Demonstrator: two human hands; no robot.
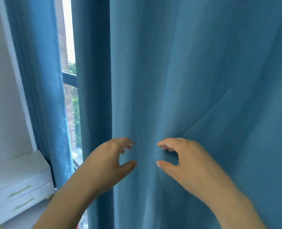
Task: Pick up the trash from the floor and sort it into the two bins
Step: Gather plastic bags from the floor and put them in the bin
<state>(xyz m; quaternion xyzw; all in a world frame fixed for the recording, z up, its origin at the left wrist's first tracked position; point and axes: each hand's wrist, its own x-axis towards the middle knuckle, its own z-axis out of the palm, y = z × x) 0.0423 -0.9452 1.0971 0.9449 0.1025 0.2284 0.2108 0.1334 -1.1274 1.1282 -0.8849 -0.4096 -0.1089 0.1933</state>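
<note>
Head view: both hands raised in front of a blue curtain (pixel 186 71) that fills most of the frame. Left hand (pixel 107 159) and right hand (pixel 183 161) face each other, near but apart, each with the fingers (pixel 165 165) loosely curled and the thumb held away from them; neither pinches or holds anything. Right fingertips seem to touch the cloth, and a long crease runs down to them from the upper right. No trash, floor or bins are in sight, so where the trash lies cannot be told from here; it must be lower than the camera looks. Judged step: not yet picking up, more likely handling the curtain or getting set. The next move calls for turning the gaze down to the floor, finding a piece of trash, and freeing one hand to reach for it. To the left hangs a second curtain panel (pixel 38 80), with a strip of window (pixel 69 47) showing daylight, brick and greenery between the two. A white drawer unit (pixel 19 184) stands at lower left beside the wall. The hanging cloth could hide anything lying at its foot, and the drawer unit narrows the corner.
</note>
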